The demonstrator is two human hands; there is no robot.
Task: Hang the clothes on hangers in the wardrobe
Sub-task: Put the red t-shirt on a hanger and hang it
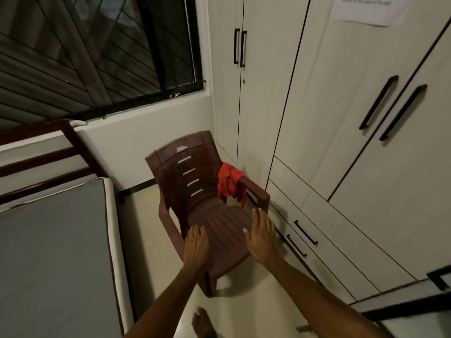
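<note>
I have both arms stretched out over a brown plastic chair (207, 198) that stands on the pale floor beside the wardrobe (329, 118). My left hand (196, 247) is spread flat with straight fingers above the near left edge of the seat; I cannot tell whether it touches the plastic, and it has hold of nothing. My right hand (262, 236) is likewise flat and empty, fingers together and extended over the near right edge of the seat. A red garment (229, 182) lies draped over the chair's right armrest, far of my right hand and apart from it, close to the wardrobe front. The wardrobe doors are all closed, with dark bar handles, and a sheet of paper (371, 8) is stuck to a door at the far right. To the left sits a bed with a grey mattress (53, 252), under a dark window (97, 50).
</note>
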